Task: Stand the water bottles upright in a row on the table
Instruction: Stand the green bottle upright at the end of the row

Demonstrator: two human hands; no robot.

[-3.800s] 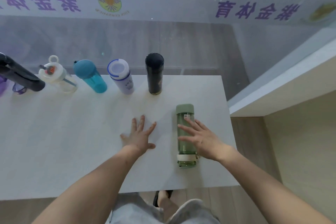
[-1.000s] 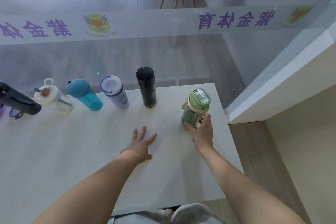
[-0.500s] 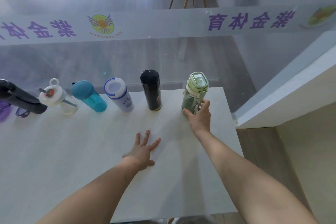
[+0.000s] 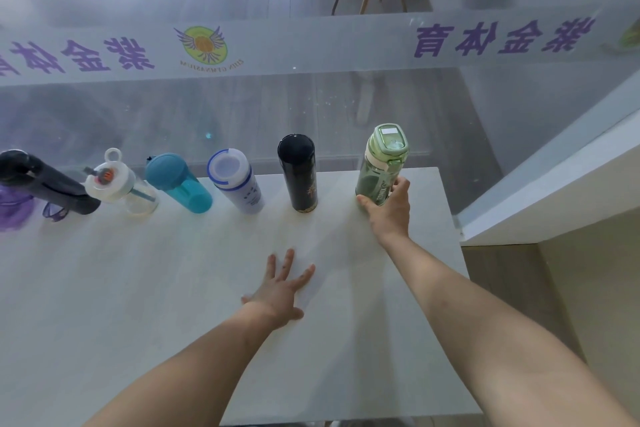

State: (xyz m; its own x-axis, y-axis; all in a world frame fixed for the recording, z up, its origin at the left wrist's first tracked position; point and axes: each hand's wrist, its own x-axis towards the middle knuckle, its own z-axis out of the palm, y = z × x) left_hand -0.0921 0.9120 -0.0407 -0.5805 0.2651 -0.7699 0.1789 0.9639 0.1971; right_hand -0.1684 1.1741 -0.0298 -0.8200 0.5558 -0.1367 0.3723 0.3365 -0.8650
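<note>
My right hand (image 4: 388,215) curls its fingers (image 4: 401,184) round the tall green see-through plastic bottle (image 4: 379,166). It stands straight up on the pale surface (image 4: 156,288), at the row's right end (next to the tall black bottle (image 4: 299,173)). My left hand (image 4: 280,291) lies flat.

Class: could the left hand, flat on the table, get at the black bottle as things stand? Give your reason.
Probably yes. Bare table lies between the left hand and the black bottle, which stands apart from the white bottle and the green bottle that the right hand grips.
</note>
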